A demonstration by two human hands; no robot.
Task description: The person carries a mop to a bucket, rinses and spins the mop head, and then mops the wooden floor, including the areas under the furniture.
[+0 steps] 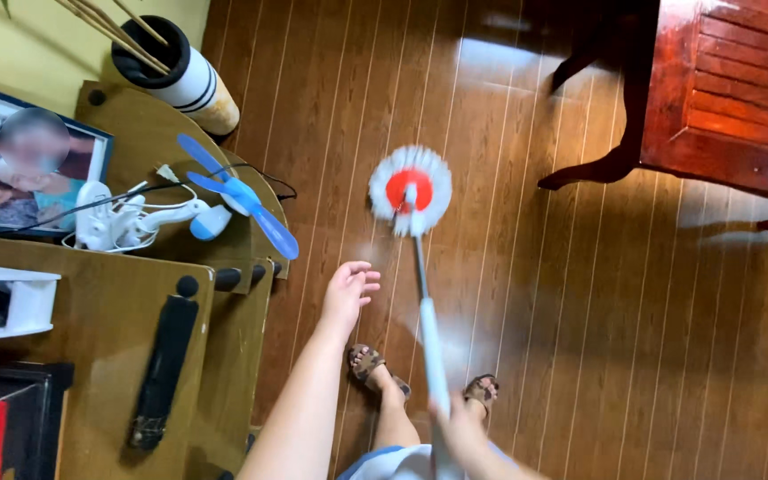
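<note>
The right hand (460,427) is wrapped around the lower end of the mop handle (428,329), fingers closed on the pale blue-white shaft near the bottom edge of the view, while the left hand (348,289) hangs free with its fingers spread, holding nothing and just beside the shaft. From that grip the handle runs almost straight away from the person, up the picture, so its long axis lies roughly along the floorboards; the round mop head (410,189) sits at the far end, flat on the wooden floor (580,311), well ahead of the sandalled feet (375,366). The right hand is the one on the tool; the left is the nearer of the two to the head (though apart from it). The head is a disc of white fringed strands around a red plastic hub, soft against the glossy, dark brown planks. To the left stands a tan wooden cabinet (117,311) bearing a small blue-bladed fan (237,197) and a framed photograph (24,169); a dark red carved piece of furniture (722,89) fills the upper right.
</note>
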